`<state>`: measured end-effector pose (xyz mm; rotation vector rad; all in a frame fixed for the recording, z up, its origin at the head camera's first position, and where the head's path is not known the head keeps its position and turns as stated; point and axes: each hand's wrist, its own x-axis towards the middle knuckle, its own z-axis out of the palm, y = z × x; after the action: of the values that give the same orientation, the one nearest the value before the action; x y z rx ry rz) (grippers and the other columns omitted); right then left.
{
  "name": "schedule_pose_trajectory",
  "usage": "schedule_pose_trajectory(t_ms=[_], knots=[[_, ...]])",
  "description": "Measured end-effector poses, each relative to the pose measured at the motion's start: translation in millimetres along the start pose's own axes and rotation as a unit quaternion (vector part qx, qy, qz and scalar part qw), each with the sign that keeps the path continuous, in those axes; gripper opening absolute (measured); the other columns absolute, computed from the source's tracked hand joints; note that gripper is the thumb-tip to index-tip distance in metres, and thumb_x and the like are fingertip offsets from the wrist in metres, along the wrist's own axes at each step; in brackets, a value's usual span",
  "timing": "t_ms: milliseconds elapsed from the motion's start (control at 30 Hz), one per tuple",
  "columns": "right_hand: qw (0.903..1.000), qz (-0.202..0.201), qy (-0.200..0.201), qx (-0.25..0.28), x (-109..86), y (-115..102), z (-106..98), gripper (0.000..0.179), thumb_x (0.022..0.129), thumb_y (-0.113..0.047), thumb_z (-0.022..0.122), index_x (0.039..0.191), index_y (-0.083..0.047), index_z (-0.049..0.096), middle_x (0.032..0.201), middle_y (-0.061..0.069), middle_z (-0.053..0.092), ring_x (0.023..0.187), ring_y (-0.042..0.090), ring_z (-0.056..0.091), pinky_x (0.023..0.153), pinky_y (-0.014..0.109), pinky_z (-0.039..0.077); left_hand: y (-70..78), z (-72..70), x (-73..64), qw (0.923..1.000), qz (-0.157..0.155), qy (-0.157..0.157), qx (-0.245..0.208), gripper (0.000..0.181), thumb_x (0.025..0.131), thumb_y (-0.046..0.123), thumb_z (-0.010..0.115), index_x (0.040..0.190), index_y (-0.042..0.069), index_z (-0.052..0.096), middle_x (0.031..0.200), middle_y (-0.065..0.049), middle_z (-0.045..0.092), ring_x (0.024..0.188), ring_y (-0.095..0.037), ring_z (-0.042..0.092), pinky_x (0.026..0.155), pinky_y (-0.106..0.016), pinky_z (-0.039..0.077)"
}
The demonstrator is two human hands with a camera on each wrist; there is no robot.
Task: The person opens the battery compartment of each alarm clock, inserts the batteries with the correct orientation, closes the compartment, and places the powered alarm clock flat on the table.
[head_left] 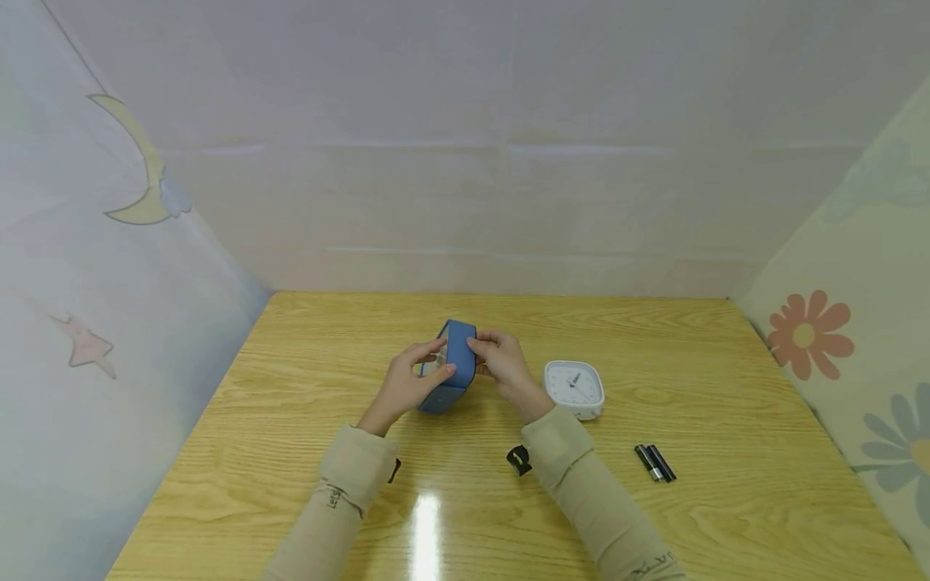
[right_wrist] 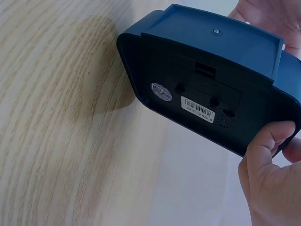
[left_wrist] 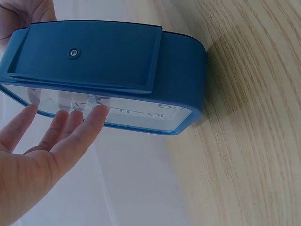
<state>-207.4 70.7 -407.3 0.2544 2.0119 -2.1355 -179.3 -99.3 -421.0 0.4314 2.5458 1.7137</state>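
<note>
Slanting between hands [head_left: 408,379]: clock [head_left: 462,353] (blue).

Blue clock [left_wrist: 106,59] in smooth matt plastic, metal screw [left_wrist: 74,52], glossy wood-grain table [head_left: 734,379], cloth sleeves [head_left: 599,504]

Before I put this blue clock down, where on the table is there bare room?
Bare tabletop lies left of the left grip, and right of the white clock, beyond the batteries. It is crowded between the blue clock and white clock, where the right grip sits.
</note>
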Motion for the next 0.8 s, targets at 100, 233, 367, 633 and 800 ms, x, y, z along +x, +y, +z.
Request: schedule_pose_trajectory(t_ms=[100,233,367,633,800], knots=[[1.0000,-0.002,0.001,0.003,0.2,-0.3,-0.3,0.028,0.090,-0.006,0.055,0.114,0.008,0.052,0.081,0.007,0.057,0.062,0.011,0.051,0.060,0.026,0.047,1.6,0.0,-0.1,1.0000,-0.004,-0.002,-0.003,0.050,0.086,0.023,0.064,0.132,0.009,0.049,0.130,-0.013,0.047,0.114,-0.035,0.045,0.084,-0.047,0.045],[1.0000,-0.005,0.002,0.005,0.1,-1.1,-0.6,0.028,0.090,-0.006,0.055,0.114,0.009,0.052,0.080,0.007,0.057,0.061,0.011,0.051,0.054,0.021,0.046,15.2,-1.1,-4.5,1.0000,-0.004,-0.005,-0.002,0.049,0.087,0.017,0.062,0.132,0.003,0.047,0.130,-0.018,0.046,0.113,-0.036,0.046,0.083,-0.048,0.045],[0.9999,-0.011,0.003,0.006,-0.6,-2.0,-0.6,0.029,0.090,-0.006,0.056,0.114,0.009,0.052,0.080,0.007,0.057,0.060,0.010,0.051,0.053,0.021,0.046,33.4,-3.2,-10.9,1.0000,0.002,-0.009,0.002,0.048,0.088,0.012,0.061,0.131,-0.002,0.046,0.129,-0.021,0.046,0.112,-0.036,0.047,0.085,-0.047,0.045],[0.9998,-0.016,0.001,0.008,-1.8,-4.8,-1.1,0.027,0.089,-0.005,0.056,0.111,0.009,0.052,0.077,0.005,0.056,0.058,0.010,0.051,0.053,0.021,0.045,34.7,-3.0,-12.2,0.9994,0.008,-0.017,-0.030,0.048,0.088,0.011,0.060,0.131,-0.004,0.044,0.132,-0.021,0.044,0.114,-0.039,0.045,0.088,-0.048,0.043],[0.9997,-0.025,-0.007,0.001,-3.7,-7.2,-1.2,0.026,0.089,-0.004,0.056,0.110,0.009,0.052,0.076,0.005,0.056,0.058,0.010,0.051,0.054,0.023,0.046,30.1,-1.7,-11.1,0.9984,0.016,-0.016,-0.053,0.047,0.088,0.009,0.059,0.131,-0.006,0.044,0.130,-0.022,0.046,0.113,-0.039,0.047,0.087,-0.046,0.044]])
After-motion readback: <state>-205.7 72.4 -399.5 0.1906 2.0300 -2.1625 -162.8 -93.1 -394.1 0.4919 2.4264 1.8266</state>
